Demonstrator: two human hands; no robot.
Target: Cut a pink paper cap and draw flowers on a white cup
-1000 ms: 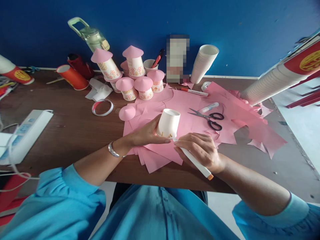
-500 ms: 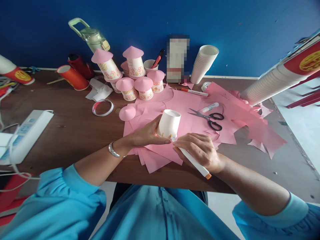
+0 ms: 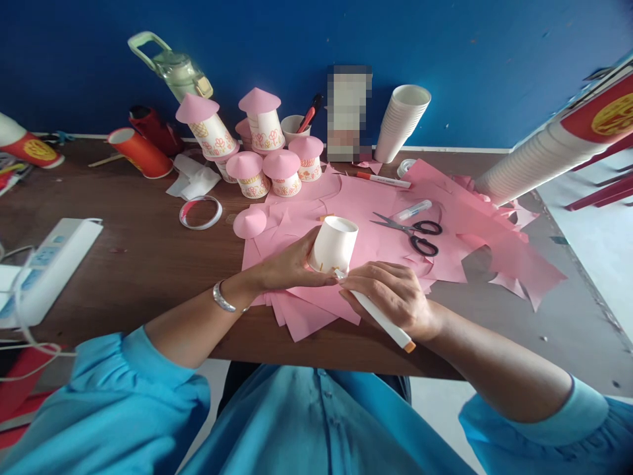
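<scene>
Held upside down in my left hand (image 3: 291,260) is a white paper cup (image 3: 335,243), tilted a little, with small orange-yellow marks near its rim. My right hand (image 3: 390,297) grips a white marker pen (image 3: 380,318) with an orange end, its tip at the cup's lower edge. Pink paper sheets (image 3: 316,315) lie under both hands. Black-handled scissors (image 3: 420,237) rest open on the sheets to the right. A small pink paper cone (image 3: 250,223) sits to the left of the cup.
Decorated cups with pink cone tops (image 3: 260,125) stand at the back left. Beyond the sheets are a stack of white cups (image 3: 403,125) and a red-and-white marker (image 3: 383,180). A tape roll (image 3: 200,212) and a white power strip (image 3: 52,270) lie left.
The view has shifted slightly. Both hands hold the cup and marker in nearly the same place, with the pen tip still at the cup's lower edge.
</scene>
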